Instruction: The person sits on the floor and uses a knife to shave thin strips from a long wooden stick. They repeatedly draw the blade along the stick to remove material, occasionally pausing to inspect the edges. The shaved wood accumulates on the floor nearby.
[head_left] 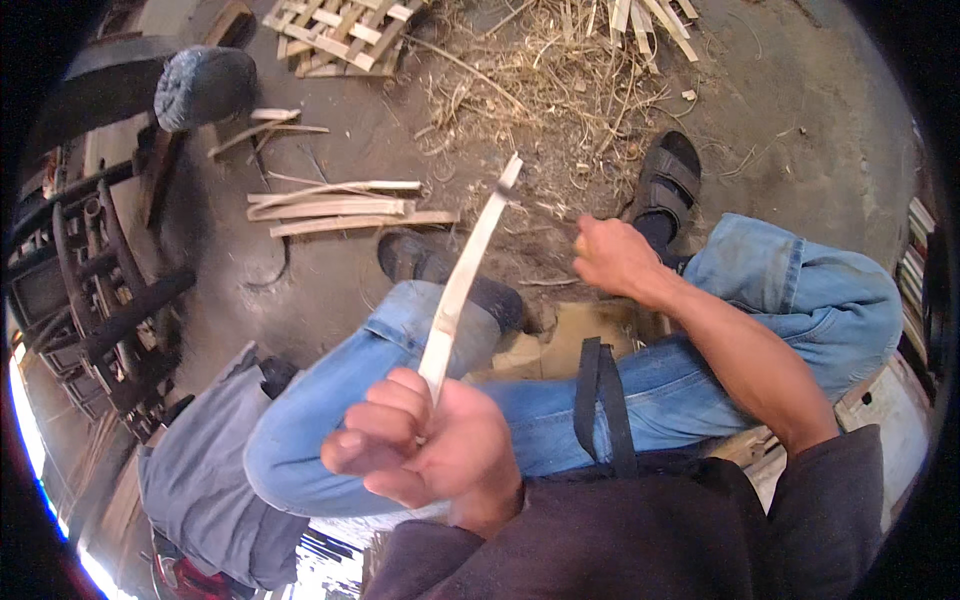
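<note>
My left hand [425, 440] is closed around the lower end of a long, pale wooden strip [463, 275]. The strip slants up and away to the right, with a dark patch near its far tip. To the right and farther off, my right hand [615, 257] is closed in a fist, apart from the strip. A small yellowish bit shows at its fingers; what it holds, if anything, cannot be made out.
Several cut wooden strips [345, 207] lie on the floor at left. Beyond are a pile of shavings [560, 85], a woven lattice panel [345, 30] and more strips [655, 25]. Dark metal framework [100, 270] stands at far left, grey cloth [215, 470] nearer.
</note>
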